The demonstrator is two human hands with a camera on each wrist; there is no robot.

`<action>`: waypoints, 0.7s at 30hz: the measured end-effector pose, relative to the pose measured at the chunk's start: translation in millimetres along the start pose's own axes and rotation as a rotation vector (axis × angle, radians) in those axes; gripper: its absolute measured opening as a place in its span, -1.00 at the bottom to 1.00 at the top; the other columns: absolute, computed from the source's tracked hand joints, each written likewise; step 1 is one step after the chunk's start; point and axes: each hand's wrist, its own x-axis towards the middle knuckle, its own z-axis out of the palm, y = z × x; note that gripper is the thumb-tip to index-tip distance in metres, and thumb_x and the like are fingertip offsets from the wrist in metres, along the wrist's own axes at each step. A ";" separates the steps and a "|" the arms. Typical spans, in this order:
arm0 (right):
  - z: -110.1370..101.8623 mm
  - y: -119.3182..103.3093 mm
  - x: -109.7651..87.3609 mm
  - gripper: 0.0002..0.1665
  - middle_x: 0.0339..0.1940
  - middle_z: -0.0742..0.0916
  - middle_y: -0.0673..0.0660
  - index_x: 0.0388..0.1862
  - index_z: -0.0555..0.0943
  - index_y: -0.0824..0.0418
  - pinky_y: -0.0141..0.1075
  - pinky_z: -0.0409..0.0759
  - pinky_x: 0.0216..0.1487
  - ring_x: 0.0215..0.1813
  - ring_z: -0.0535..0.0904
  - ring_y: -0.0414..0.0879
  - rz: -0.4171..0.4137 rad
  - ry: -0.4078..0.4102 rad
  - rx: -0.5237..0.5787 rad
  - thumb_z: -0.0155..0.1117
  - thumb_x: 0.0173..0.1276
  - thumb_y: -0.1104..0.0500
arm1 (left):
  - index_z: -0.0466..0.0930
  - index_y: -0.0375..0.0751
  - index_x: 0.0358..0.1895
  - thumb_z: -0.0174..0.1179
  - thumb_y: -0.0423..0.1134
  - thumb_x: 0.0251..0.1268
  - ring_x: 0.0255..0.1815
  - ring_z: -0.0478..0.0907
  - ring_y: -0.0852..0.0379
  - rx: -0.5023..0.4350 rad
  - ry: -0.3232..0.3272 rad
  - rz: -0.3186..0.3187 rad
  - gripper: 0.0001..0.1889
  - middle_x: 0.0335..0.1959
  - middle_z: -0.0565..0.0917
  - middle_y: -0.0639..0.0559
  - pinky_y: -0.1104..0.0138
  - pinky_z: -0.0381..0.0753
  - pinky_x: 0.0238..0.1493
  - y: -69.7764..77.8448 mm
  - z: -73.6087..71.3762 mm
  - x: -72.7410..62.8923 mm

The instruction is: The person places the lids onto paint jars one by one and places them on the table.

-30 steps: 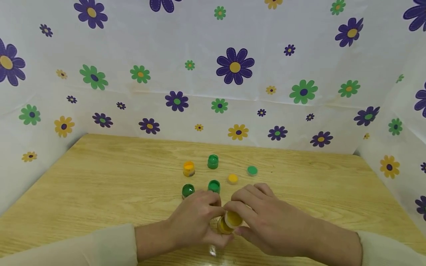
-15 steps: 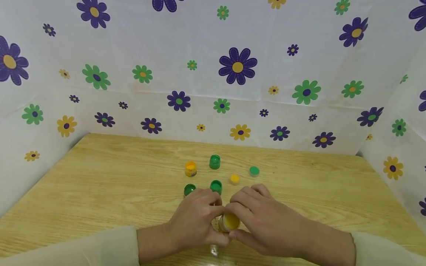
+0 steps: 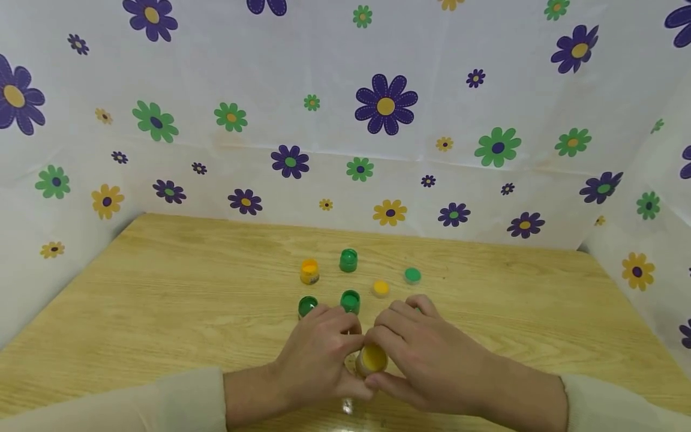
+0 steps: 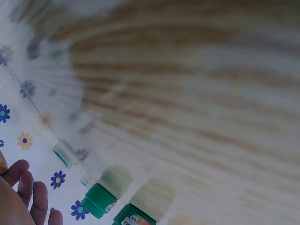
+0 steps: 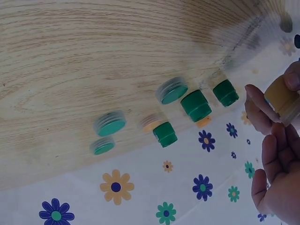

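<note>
Close to the table's front, both hands meet on a small jar of ochre-yellow paint [image 5: 280, 93]. My left hand [image 3: 315, 357] grips the jar's body from the left, fingers curled around it. From the right, my right hand [image 3: 432, 360] holds the yellow-centred clear lid [image 3: 375, 358] at its rim, thumb at the near side and fingers at the far side. The lid sits over the jar's mouth; how tightly, I cannot tell. Most of the jar's wall is hidden by the hands in the head view.
Beyond the hands stand uncapped paint jars: orange [image 3: 309, 273], green [image 3: 348, 261], another green [image 3: 350, 303] and dark green [image 3: 308, 307]. A yellow lid [image 3: 380, 289] and green lid [image 3: 412, 276] lie right of them. Flowered cloth [image 3: 259, 132] walls the wooden table [image 3: 189, 288].
A second ago the lid was tilted beside the jar's mouth, showing yellow paint below. It has shifted slightly left onto the mouth. Both hands have kept their hold.
</note>
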 end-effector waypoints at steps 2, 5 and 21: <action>1.0 -0.6 0.6 -0.62 -0.25 0.57 -0.16 -0.13 0.57 0.01 -0.21 0.37 0.03 -0.17 0.45 -0.23 0.013 -0.001 -0.013 0.25 0.38 -0.24 | 0.56 0.01 -0.70 0.46 0.15 -0.29 -0.48 0.44 0.34 -0.003 -0.015 -0.006 -0.64 -0.52 0.56 0.26 0.48 0.39 -0.33 0.1 0.0 0.0; 2.6 -1.4 0.8 -0.60 -0.29 0.56 -0.16 -0.19 0.56 0.00 -0.19 0.37 0.03 -0.19 0.44 -0.23 0.028 -0.004 -0.040 0.23 0.38 -0.28 | 0.51 0.02 -0.72 0.45 0.14 -0.26 -0.46 0.46 0.35 -0.013 -0.044 -0.013 -0.63 -0.51 0.58 0.26 0.48 0.42 -0.31 0.4 0.1 -0.3; 8.0 -1.3 10.8 -0.31 -0.71 0.30 -0.11 -0.67 0.41 0.01 -0.22 0.26 -0.20 -0.55 0.15 -0.19 -0.011 0.055 -0.253 -0.07 0.41 -0.46 | 0.62 0.01 -0.63 0.44 0.29 -0.11 -0.46 0.40 0.35 -0.041 -0.051 0.020 -0.56 -0.51 0.52 0.27 0.55 0.25 -0.38 4.1 -1.0 -1.5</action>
